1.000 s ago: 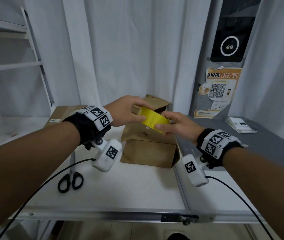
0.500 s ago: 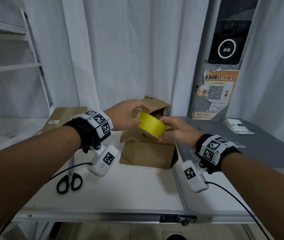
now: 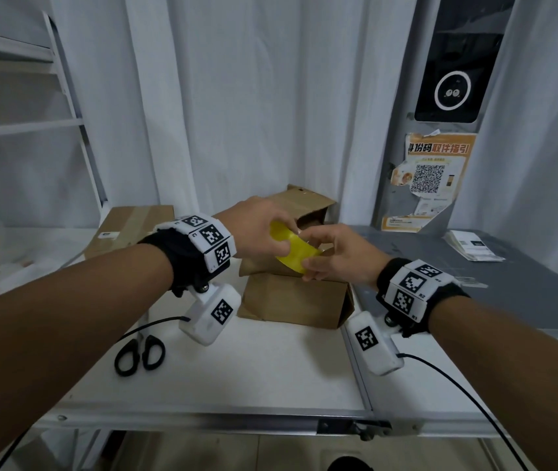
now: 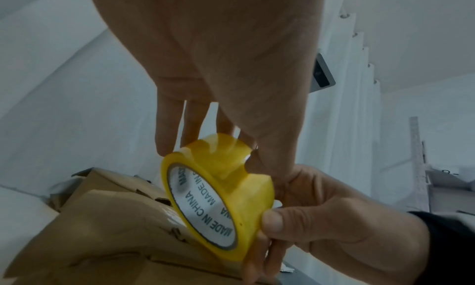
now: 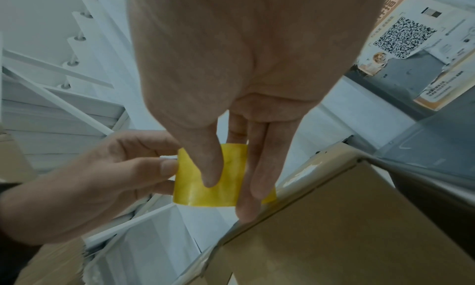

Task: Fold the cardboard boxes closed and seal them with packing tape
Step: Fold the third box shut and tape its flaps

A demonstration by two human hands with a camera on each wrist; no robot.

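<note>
black wristbands (image 3: 182, 256) | white tag-marked blocks (image 3: 410, 283) | black cables (image 3: 474, 402)

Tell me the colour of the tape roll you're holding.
Yellow tape roll, with a white printed inner core; the left wrist view shows it best.

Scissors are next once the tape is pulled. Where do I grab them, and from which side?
Take the scissors by the black handle loops, coming from above on the near side. They lie flat on the white table, loops towards you, blades pointing away under the left forearm.

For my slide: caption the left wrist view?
Both hands, left hand and right hand, hold a yellow tape roll above a cardboard box.
</note>
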